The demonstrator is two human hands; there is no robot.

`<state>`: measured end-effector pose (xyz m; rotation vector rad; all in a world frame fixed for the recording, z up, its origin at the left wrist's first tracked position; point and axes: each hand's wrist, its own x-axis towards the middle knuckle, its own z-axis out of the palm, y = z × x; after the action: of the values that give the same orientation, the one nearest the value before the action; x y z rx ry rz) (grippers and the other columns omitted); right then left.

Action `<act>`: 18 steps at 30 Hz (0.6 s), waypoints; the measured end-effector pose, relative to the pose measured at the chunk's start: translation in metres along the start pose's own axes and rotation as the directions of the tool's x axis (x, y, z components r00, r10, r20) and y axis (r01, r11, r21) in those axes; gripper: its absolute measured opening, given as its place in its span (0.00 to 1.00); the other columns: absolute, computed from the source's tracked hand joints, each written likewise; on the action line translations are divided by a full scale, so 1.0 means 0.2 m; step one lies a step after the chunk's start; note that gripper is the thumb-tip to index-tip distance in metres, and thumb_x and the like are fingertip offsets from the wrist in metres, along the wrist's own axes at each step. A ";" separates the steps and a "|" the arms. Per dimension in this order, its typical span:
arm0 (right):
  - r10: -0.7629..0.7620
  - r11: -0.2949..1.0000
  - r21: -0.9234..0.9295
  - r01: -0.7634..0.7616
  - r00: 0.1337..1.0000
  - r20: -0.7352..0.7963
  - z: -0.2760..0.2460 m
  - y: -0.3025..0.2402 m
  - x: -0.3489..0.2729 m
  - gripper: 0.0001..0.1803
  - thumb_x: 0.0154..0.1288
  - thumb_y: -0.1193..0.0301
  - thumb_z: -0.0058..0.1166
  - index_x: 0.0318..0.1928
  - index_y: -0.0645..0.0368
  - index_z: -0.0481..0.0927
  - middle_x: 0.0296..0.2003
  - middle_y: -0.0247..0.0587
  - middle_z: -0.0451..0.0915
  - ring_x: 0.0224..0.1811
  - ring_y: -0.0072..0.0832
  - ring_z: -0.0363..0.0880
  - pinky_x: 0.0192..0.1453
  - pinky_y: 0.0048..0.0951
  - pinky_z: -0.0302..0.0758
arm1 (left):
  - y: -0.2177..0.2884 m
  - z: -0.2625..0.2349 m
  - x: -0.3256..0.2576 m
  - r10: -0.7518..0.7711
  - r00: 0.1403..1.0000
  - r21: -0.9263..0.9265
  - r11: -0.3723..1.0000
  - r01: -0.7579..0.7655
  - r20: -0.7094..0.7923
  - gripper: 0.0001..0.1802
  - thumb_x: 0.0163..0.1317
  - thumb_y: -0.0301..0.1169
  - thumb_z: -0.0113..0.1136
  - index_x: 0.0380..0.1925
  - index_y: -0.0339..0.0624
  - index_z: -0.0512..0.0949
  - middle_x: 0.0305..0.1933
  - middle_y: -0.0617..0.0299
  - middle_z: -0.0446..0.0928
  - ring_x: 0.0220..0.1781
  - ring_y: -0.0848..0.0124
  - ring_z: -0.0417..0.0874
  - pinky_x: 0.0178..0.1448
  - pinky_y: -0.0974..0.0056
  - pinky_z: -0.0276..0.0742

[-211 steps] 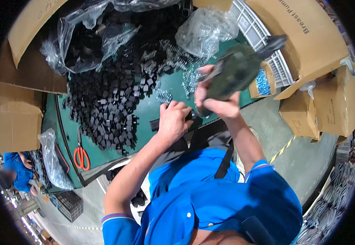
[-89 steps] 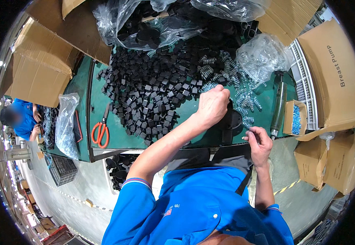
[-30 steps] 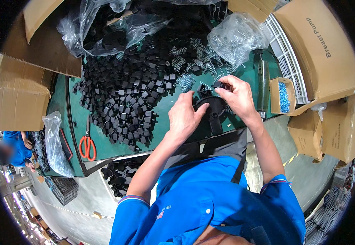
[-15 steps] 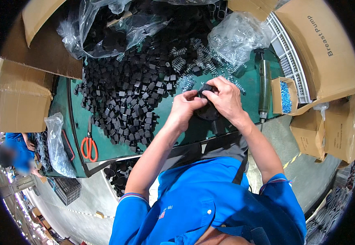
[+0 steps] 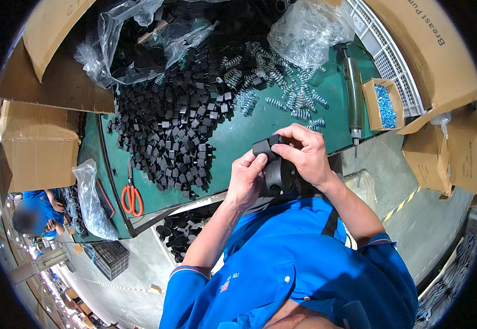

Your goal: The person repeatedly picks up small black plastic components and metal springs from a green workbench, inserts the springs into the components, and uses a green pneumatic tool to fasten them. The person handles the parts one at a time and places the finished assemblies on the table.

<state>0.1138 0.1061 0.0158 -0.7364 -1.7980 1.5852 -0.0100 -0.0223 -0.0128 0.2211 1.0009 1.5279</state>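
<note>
In front of the table's near edge, both my hands grip one black plastic part point(image 5: 278, 175). Its lower end is rounded like a wheel, and a blocky section point(image 5: 262, 146) tops it. My left hand point(image 5: 246, 178) pinches the block's left side between thumb and fingers. On the other side my right hand point(image 5: 307, 156) closes around the upper right, its thumb pressed across the top. My fingers cover some of the part. Just beyond my hands, loose metal coil springs point(image 5: 301, 98) lie on the green table point(image 5: 233, 145), left of which spreads a heap of small black plastic blocks point(image 5: 167, 126).
A green power screwdriver point(image 5: 353, 93) lies at right beside a small box of blue screws point(image 5: 385, 107). Orange-handled scissors point(image 5: 132, 200) rest near the left edge. Clear plastic bags point(image 5: 310, 33) sit at the back. Below the table stands a bin of black parts point(image 5: 181, 233). Another person point(image 5: 41, 211) is far left.
My hands have drawn back toward my body with the black part, from over the table to its near edge. The part is tilted so more of its round lower end shows. The view has shifted slightly.
</note>
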 end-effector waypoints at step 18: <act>-0.205 0.761 -0.632 0.143 0.978 -0.025 -0.16 0.27 -0.15 0.16 0.50 0.81 0.54 0.42 0.57 0.83 0.33 0.41 0.78 0.34 0.44 0.81 0.36 0.41 0.78 | 0.08 0.23 0.19 0.292 0.740 0.767 -0.462 -0.445 0.606 0.23 0.46 0.33 0.74 0.43 0.38 0.80 0.38 0.58 0.76 0.48 0.57 0.76 0.59 0.52 0.66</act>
<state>0.1577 0.1109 -0.0388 -0.8812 -2.2711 0.7864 -0.0009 0.0335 0.0116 2.1884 2.0819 0.6694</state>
